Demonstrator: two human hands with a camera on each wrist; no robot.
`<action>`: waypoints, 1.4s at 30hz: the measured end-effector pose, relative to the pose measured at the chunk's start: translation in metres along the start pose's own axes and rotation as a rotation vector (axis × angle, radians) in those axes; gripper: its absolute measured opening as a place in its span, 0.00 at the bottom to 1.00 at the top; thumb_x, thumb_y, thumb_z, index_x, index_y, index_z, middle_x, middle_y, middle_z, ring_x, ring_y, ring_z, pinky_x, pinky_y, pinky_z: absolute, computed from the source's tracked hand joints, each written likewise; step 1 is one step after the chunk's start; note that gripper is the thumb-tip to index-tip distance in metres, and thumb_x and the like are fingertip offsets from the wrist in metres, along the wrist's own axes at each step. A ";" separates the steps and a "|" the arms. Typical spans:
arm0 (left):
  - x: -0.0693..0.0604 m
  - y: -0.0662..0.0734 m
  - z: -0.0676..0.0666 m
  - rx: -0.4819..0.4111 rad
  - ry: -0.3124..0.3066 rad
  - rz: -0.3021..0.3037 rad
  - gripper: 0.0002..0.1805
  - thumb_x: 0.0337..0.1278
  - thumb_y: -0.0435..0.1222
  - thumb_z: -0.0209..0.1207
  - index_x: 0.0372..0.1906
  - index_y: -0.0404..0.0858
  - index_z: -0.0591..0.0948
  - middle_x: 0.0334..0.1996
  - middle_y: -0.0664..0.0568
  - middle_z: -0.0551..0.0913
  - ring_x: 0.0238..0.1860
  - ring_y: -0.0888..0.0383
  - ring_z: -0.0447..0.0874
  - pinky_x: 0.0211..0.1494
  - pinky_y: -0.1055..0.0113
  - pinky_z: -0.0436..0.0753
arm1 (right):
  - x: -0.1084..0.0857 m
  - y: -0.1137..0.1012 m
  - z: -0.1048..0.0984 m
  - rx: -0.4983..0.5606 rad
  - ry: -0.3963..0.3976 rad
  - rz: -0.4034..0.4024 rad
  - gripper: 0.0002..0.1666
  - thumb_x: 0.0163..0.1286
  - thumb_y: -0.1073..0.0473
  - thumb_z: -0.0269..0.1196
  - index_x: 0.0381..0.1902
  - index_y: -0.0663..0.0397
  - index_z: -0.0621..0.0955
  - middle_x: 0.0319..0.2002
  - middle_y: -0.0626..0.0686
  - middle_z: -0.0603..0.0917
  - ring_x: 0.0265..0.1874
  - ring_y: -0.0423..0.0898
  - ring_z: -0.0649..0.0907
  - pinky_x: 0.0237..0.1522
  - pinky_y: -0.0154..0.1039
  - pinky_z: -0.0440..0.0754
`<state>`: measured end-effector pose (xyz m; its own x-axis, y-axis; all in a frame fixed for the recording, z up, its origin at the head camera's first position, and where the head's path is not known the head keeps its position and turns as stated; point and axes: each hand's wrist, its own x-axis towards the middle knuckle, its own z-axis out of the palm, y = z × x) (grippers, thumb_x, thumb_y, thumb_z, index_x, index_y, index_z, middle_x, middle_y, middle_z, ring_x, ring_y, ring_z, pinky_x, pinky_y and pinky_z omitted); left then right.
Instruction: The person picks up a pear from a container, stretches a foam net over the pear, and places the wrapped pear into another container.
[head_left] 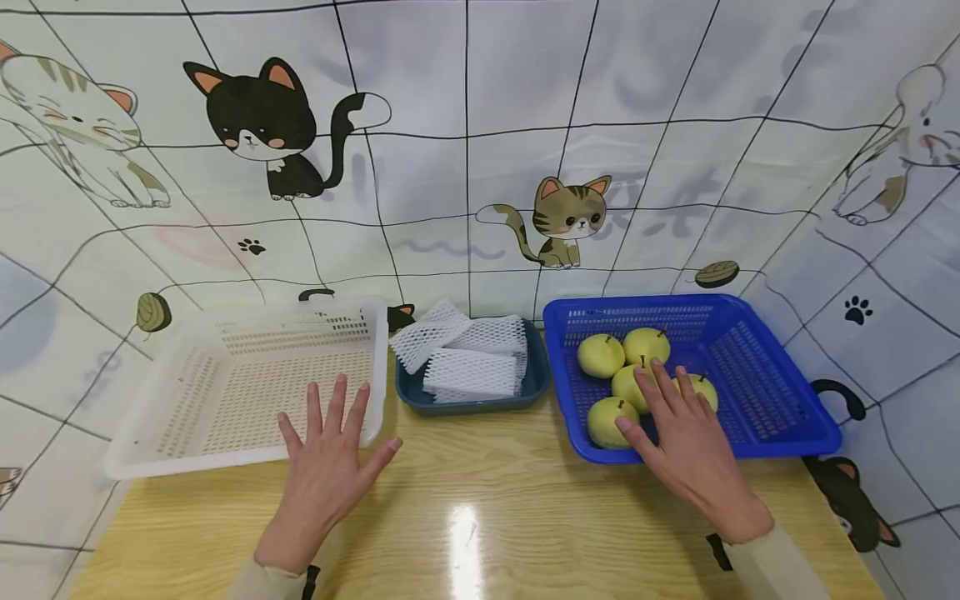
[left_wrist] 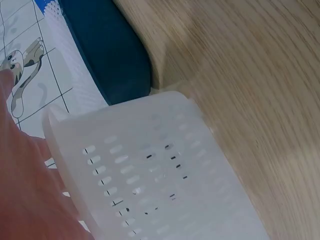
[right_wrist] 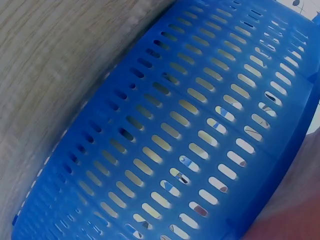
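Observation:
My left hand, fingers spread, hovers at the front rim of a white plastic basket with nothing inside. In the left wrist view the basket's perforated side fills the lower middle, beside part of the hand. My right hand has its fingers extended over the front of a blue basket. Several round yellow-green fruits with stems, apples or pears, lie in that basket's left half. The fingers partly cover one fruit; whether they touch it I cannot tell. Neither hand holds anything.
Between the baskets stands a dark teal tray with white foam fruit nets piled in it. All three containers stand on a wooden table. A cat-print sheet hangs behind and around the sides.

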<state>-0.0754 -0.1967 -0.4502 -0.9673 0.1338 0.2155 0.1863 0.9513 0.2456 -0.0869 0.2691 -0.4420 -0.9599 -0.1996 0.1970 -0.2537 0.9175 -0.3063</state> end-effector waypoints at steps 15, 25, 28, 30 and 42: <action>0.016 0.067 0.016 -0.051 0.211 0.290 0.51 0.71 0.73 0.28 0.76 0.38 0.69 0.82 0.38 0.52 0.80 0.30 0.41 0.70 0.20 0.46 | 0.012 -0.008 -0.014 0.153 -0.111 0.078 0.43 0.73 0.38 0.65 0.75 0.55 0.69 0.72 0.67 0.69 0.66 0.69 0.73 0.56 0.70 0.75; 0.023 0.128 0.045 -0.098 0.037 0.564 0.42 0.72 0.63 0.52 0.78 0.41 0.67 0.83 0.42 0.51 0.81 0.35 0.47 0.74 0.32 0.59 | 0.028 -0.006 -0.013 0.183 -0.296 0.016 0.37 0.73 0.44 0.67 0.71 0.60 0.75 0.66 0.64 0.78 0.63 0.66 0.78 0.59 0.64 0.77; 0.022 0.138 0.060 -0.114 -0.063 0.608 0.42 0.70 0.61 0.56 0.79 0.43 0.64 0.83 0.44 0.50 0.81 0.39 0.47 0.74 0.34 0.61 | 0.034 -0.005 -0.013 0.191 -0.333 -0.005 0.38 0.72 0.45 0.68 0.71 0.62 0.74 0.66 0.65 0.78 0.63 0.66 0.78 0.59 0.64 0.77; 0.022 0.140 0.068 -0.116 -0.109 0.625 0.42 0.71 0.61 0.56 0.81 0.44 0.62 0.83 0.45 0.49 0.81 0.40 0.47 0.74 0.35 0.62 | 0.038 -0.004 -0.013 0.202 -0.356 -0.018 0.39 0.71 0.45 0.69 0.71 0.62 0.73 0.66 0.65 0.78 0.62 0.65 0.79 0.58 0.63 0.78; 0.024 0.154 0.086 -0.117 -0.143 0.755 0.39 0.76 0.61 0.50 0.83 0.54 0.56 0.85 0.51 0.44 0.82 0.45 0.47 0.75 0.40 0.65 | 0.056 -0.002 -0.005 0.271 -0.501 -0.020 0.40 0.63 0.50 0.73 0.67 0.66 0.76 0.60 0.62 0.82 0.55 0.57 0.82 0.56 0.59 0.80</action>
<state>-0.0848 -0.0228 -0.4886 -0.5827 0.7760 0.2415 0.8127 0.5540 0.1807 -0.1400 0.2577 -0.4256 -0.8772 -0.4155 -0.2408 -0.2305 0.8042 -0.5478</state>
